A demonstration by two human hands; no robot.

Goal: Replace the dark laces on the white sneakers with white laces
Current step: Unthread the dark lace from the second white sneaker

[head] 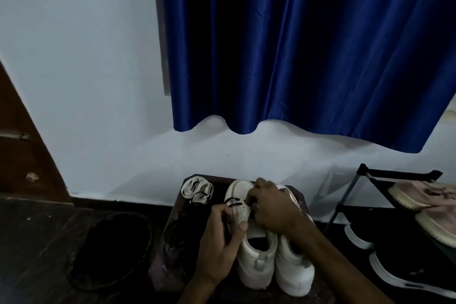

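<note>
Your smooth white sneakers (257,261) lie lengthwise, toes toward the stool's (218,184) far edge, while your left hand (219,242) grips the thin dark lace (233,200) and your right hand (274,207) pinches it.

Both bare forearms reach forward from the lower edge, the right one coming in diagonally from the lower right. The left hand (219,237) is turned palm inward, its fingers curled round a thin dark shoelace (233,198) and its thumb stretched out to the right. The right hand (271,207) lies back-up just beyond and beside it, fingers bent down and bunched together; what they pinch is hidden.
</note>
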